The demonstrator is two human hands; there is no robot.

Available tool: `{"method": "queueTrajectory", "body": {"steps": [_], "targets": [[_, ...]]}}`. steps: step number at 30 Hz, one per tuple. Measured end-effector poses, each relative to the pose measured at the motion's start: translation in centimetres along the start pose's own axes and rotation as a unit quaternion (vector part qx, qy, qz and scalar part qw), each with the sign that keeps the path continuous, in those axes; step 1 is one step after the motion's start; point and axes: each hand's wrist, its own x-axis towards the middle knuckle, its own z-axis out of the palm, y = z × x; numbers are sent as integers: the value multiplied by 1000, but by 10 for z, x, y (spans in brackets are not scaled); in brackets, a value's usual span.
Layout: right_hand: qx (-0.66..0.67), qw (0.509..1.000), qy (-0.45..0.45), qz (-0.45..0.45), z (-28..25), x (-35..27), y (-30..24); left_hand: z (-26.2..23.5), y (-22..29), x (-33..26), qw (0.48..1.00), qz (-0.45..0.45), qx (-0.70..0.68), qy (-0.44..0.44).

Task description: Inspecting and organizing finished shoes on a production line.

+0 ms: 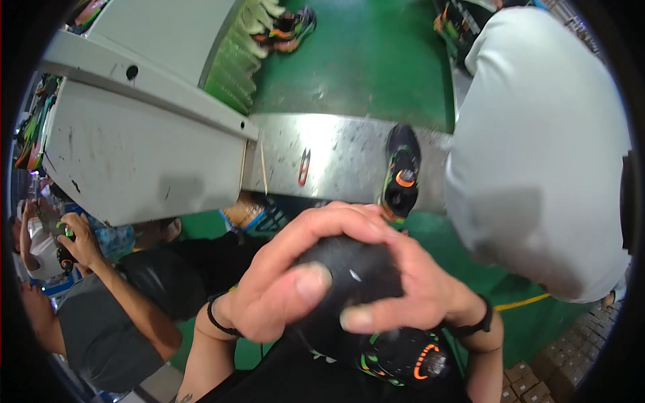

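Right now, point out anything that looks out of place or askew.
One black shoe sits alone on the metal table, its toe hanging over the near edge. Both hands grip another black shoe.

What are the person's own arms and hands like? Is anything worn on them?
Both forearms are bare, with no sleeves and no gloves. The left hand has a thin black band around its wrist, and a small dark mark shows low on that forearm. The right hand has a wider black wristband. The fingers are bare, with short nails.
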Motion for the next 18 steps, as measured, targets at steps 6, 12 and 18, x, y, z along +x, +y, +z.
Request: {"method": "queueTrajectory", "body": {"steps": [6, 12, 18], "targets": [[-85, 996, 28, -11, 7, 3, 3, 2, 1, 5, 993, -26, -90, 75], [-112, 993, 21, -40, 17, 5, 1, 13, 8, -4, 990, 3, -80, 115], [-58, 997, 49, -21, 13, -2, 20, 16, -9, -5, 989, -15, -79, 128]]}}
